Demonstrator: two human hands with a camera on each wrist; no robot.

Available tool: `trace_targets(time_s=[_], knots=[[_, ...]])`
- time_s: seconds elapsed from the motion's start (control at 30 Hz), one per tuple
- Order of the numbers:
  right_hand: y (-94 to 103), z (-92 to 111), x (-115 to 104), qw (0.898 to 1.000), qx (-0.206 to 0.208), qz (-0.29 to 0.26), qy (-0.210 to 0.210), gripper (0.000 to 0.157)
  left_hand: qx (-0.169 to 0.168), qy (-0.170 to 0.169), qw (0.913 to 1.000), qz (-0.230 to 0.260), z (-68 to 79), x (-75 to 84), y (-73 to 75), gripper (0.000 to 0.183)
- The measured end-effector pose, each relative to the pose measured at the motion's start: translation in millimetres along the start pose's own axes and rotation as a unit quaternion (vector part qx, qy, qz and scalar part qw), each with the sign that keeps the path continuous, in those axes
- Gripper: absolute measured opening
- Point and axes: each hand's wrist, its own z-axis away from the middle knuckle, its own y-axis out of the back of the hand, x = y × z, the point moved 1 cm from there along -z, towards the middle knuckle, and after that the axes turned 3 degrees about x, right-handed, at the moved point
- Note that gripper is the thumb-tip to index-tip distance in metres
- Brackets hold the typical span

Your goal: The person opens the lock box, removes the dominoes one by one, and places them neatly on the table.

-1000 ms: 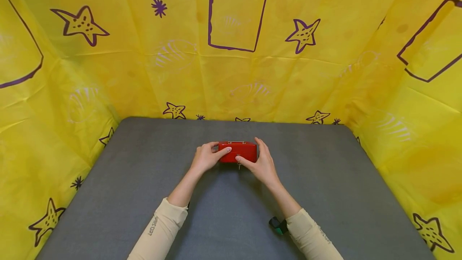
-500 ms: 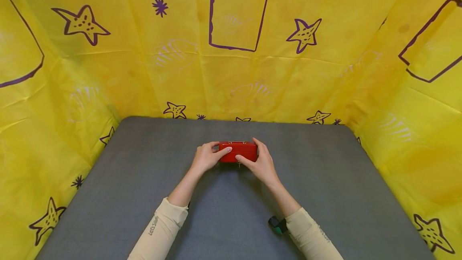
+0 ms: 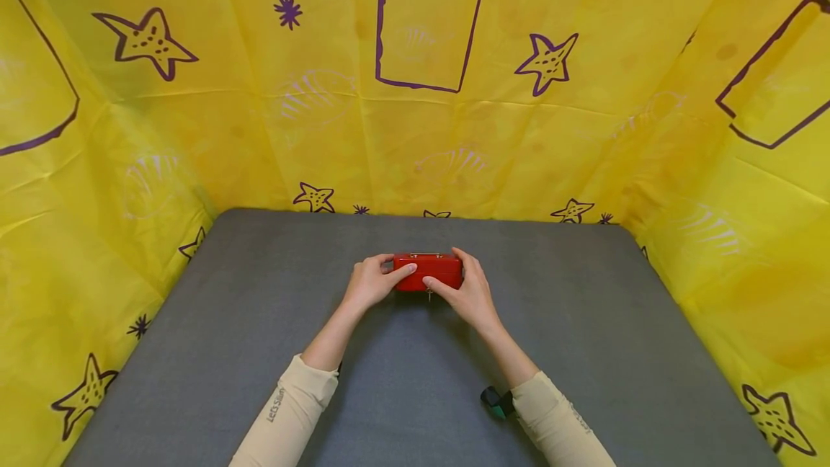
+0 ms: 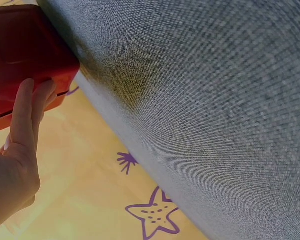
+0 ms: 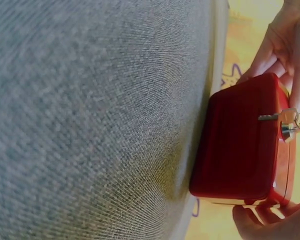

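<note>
A red metal cash box [image 3: 445, 268] is held between my two hands, its thin carrying handle [image 3: 426, 256] folded on the lid. My left hand [image 3: 368, 285] grips its left end, thumb across the front and fingers along the side. At the opposite end my right hand [image 3: 473, 299] grips it, thumb on the front near the lock. Keys on a ring [image 5: 291, 120] hang at that lock. The lid is closed, and in the right wrist view the underside shows, raised off the tabletop. In the left wrist view, straight fingertips press on the side of the box.
A grey cloth-covered table [image 3: 272, 352] spreads beneath the hands. Yellow curtains [image 3: 233, 135] with purple starfish drawings surround its back and both sides. A dark wristband device [image 3: 498, 403] sits on the inside of my right wrist.
Both hands and the box stay almost in place. My right fingertips have shifted slightly left over the end of the box, and the hanging keys sway a little.
</note>
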Motion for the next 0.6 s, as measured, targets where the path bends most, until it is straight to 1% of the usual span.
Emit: trace_targets(time_s=[0.3, 0.4, 0.5, 0.6], knots=[[-0.8, 0.1, -0.1, 1.0, 0.004, 0.007, 0.013, 0.079, 0.0, -0.006, 1.0, 0.002, 0.2, -0.2, -0.6, 0.066], [-1.2, 0.4, 1.4, 1.0, 0.007, 0.011, 0.024, 0.079, 0.001, -0.006, 1.0, 0.0, 0.0, -0.4, -0.5, 0.066], [-0.8, 1.8, 3.8, 0.998, 0.017, 0.016, 0.055, 0.079, 0.002, -0.005, 1.0, -0.003, -0.2, -1.4, -0.5, 0.067], [1.6, 4.6, 6.3, 0.994, 0.031, 0.017, 0.104, 0.078, 0.0, -0.004, 1.0, -0.002, -0.5, -1.7, -0.7, 0.067]])
